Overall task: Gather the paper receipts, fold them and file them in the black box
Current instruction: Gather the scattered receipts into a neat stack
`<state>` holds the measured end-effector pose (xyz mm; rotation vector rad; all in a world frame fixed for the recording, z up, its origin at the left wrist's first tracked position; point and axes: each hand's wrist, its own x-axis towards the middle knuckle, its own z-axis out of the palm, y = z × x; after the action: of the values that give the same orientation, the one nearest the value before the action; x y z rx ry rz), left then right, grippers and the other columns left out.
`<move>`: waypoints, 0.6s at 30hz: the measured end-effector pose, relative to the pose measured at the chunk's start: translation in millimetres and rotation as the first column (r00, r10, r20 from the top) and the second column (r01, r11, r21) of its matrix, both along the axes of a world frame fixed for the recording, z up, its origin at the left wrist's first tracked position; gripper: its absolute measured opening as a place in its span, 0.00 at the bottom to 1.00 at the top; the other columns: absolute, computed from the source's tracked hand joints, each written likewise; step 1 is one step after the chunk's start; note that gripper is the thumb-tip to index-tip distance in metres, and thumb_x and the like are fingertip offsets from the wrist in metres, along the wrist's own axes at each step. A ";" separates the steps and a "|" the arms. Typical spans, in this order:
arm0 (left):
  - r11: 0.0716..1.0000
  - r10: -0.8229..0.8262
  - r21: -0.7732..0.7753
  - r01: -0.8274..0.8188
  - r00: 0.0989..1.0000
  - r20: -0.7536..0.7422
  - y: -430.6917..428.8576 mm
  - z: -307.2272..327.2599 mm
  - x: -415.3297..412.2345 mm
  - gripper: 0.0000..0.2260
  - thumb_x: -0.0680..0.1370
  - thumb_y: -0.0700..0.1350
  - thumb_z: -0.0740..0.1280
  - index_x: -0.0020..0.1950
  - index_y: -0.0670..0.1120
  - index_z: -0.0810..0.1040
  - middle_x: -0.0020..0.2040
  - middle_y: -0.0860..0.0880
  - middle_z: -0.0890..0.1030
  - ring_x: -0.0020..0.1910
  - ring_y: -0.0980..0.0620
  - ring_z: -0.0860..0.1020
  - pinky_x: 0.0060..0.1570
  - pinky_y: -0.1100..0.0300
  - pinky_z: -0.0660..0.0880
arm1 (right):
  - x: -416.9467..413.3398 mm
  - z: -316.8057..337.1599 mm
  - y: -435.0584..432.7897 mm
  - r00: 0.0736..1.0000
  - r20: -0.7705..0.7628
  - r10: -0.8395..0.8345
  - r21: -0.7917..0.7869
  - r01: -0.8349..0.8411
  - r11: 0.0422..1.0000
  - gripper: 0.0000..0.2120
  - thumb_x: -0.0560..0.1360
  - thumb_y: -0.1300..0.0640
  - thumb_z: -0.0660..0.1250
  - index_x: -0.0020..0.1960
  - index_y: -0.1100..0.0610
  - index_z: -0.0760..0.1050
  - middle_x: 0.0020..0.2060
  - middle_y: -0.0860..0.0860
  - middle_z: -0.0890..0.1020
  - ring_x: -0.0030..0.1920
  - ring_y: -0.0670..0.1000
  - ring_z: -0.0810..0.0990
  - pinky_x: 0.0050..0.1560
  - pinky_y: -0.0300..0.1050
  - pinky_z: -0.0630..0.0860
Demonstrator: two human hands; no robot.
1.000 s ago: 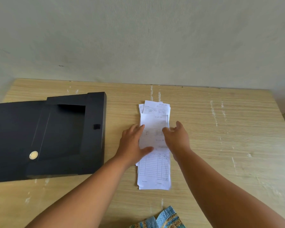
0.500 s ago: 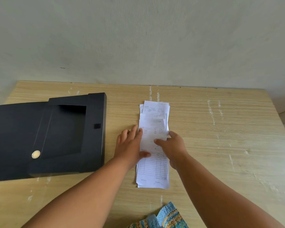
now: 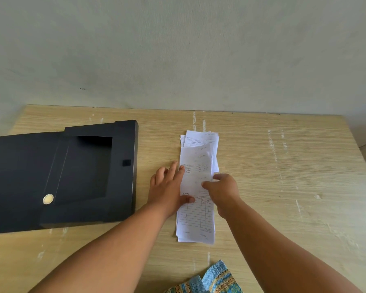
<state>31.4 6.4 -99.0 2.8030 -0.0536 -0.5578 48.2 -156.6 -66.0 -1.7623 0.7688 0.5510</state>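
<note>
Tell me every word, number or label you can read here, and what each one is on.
"NOTA NO": printed heading on the receipt under the hands, and seemingly on the receipt at the far end, though that one is faint.
Handwritten entries and table figures on the receipts: too small and blurred to read.
Black box: no text; only a round metal button.
Patterned cloth: no lettering.

Soft, even daylight; faint shadows under the black plastic file box (image 3: 61, 176) toward six o'clock; wide-angle bowing of the pale wooden table (image 3: 283, 187) edges; slight blur on fingers
</note>
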 end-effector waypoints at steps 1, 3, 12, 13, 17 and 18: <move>1.000 -0.002 0.004 0.002 1.000 0.000 0.5 -0.9 -0.4 0.47 0.73 0.69 0.67 0.83 0.53 0.49 0.84 0.53 0.44 0.79 0.43 0.48 0.76 0.46 0.50 | -1.4 -1.6 -1.0 1.000 0.001 0.027 -0.018 -0.027 0.999 0.15 0.75 0.65 0.72 0.61 0.60 0.79 0.45 0.53 0.86 0.45 0.56 0.86 0.46 0.54 0.85; 1.000 -0.002 0.013 0.002 1.000 -0.001 0.8 -1.6 -0.2 0.47 0.73 0.70 0.67 0.83 0.53 0.49 0.84 0.53 0.44 0.79 0.43 0.48 0.77 0.46 0.50 | -4.6 -4.7 -0.6 0.997 0.025 0.079 -0.058 -0.077 0.995 0.10 0.75 0.64 0.71 0.55 0.58 0.82 0.42 0.51 0.86 0.43 0.54 0.86 0.44 0.51 0.85; 1.000 -0.008 0.015 0.008 1.000 -0.018 0.4 2.5 2.3 0.46 0.73 0.68 0.68 0.83 0.53 0.49 0.84 0.53 0.45 0.79 0.43 0.49 0.77 0.46 0.51 | -8.1 -0.7 10.5 0.983 0.137 0.120 -0.045 -0.114 0.992 0.17 0.74 0.61 0.75 0.58 0.53 0.73 0.45 0.45 0.80 0.43 0.48 0.83 0.44 0.47 0.82; 1.000 -0.012 0.020 0.012 1.000 -0.020 0.5 2.4 2.5 0.47 0.72 0.69 0.68 0.83 0.53 0.49 0.84 0.53 0.45 0.79 0.43 0.49 0.76 0.46 0.51 | -6.5 0.9 8.9 0.989 0.130 0.072 0.015 -0.075 0.997 0.19 0.74 0.61 0.76 0.59 0.54 0.72 0.44 0.43 0.79 0.42 0.47 0.82 0.42 0.45 0.81; 1.000 -0.011 0.014 0.011 1.000 -0.017 2.0 0.6 2.1 0.47 0.72 0.70 0.67 0.83 0.53 0.50 0.84 0.53 0.45 0.79 0.42 0.50 0.77 0.45 0.52 | -5.6 -4.2 3.6 0.999 0.020 -0.040 0.152 0.037 0.988 0.28 0.72 0.61 0.78 0.67 0.55 0.70 0.51 0.53 0.85 0.48 0.55 0.86 0.46 0.52 0.84; 1.000 -0.013 0.012 0.013 1.000 -0.020 1.9 0.5 2.0 0.47 0.72 0.70 0.67 0.83 0.53 0.50 0.84 0.53 0.45 0.79 0.42 0.50 0.77 0.45 0.52 | -7.0 -7.7 1.7 0.999 0.007 -0.036 0.142 0.035 0.989 0.27 0.72 0.61 0.78 0.66 0.56 0.71 0.51 0.54 0.85 0.48 0.56 0.86 0.46 0.53 0.84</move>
<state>33.4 8.4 -98.5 2.8104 -0.0648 -0.5907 41.2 -154.8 -73.6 -1.6163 0.7353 0.5600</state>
